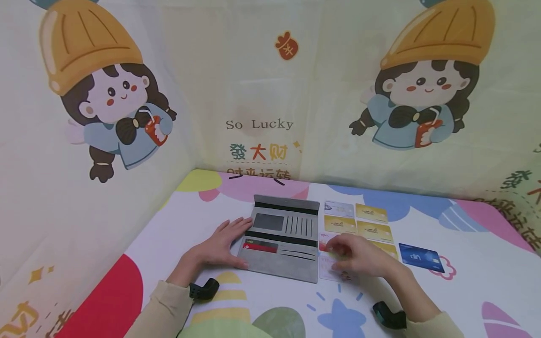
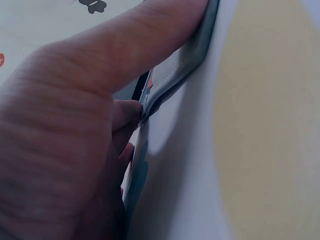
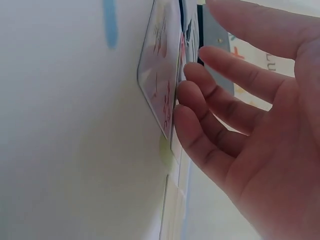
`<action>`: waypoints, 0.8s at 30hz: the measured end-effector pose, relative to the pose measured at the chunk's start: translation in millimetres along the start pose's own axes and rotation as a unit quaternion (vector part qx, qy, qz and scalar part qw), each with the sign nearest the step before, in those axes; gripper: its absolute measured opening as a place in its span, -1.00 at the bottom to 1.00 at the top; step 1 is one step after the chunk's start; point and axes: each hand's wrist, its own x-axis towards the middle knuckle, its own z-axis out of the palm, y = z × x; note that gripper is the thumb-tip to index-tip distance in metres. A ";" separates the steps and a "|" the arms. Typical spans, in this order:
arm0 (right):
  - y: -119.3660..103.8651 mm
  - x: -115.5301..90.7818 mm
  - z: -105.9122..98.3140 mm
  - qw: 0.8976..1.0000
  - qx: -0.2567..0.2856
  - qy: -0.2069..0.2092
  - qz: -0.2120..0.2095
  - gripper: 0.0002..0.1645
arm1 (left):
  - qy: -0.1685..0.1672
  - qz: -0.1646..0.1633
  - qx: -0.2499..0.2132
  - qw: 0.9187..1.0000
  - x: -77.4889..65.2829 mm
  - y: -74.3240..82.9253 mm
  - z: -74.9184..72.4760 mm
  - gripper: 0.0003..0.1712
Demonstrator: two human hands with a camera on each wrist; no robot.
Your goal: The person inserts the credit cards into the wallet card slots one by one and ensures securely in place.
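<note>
A grey wallet (image 1: pixel 283 270) lies unfolded, with a red and dark card (image 1: pixel 260 246) in a lower slot. My left hand (image 1: pixel 220 244) is spread along its left edge, thumb at the lower corner and fingertips by the upper part. In the left wrist view the thumb (image 2: pixel 150 37) lies along the wallet's edge (image 2: pixel 172 75). Just right of the wallet, my right hand (image 1: pixel 359 253) hovers over a pale pink card (image 1: pixel 326 268) and a red-and-white card (image 1: pixel 323 241). Its fingers are loosely bent with nothing between them; in the right wrist view the fingertips come close to the pink card (image 3: pixel 159 75).
Beyond the right hand are a silver card (image 1: pixel 339 208) and several gold cards (image 1: pixel 372 212) in two columns. A blue card (image 1: pixel 421 257) lies apart at the right. The patterned tabletop (image 1: pixel 427 305) meets a printed cloth backdrop (image 1: pixel 253 84) behind.
</note>
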 end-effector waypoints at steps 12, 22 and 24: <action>-1.1 -6.7 2.4 0.999 -0.050 -0.013 -0.018 -0.48 | -0.001 0.002 0.000 1.000 0.2 0.8 -0.8 0.22; 0.2 -8.5 5.6 0.998 -0.067 -0.012 -0.011 -0.42 | -0.004 -0.002 0.000 1.000 0.7 1.6 -1.0 0.22; 1.2 -8.1 6.5 0.998 -0.068 -0.011 -0.014 -0.42 | -0.004 -0.002 0.004 1.000 0.9 1.0 -0.6 0.23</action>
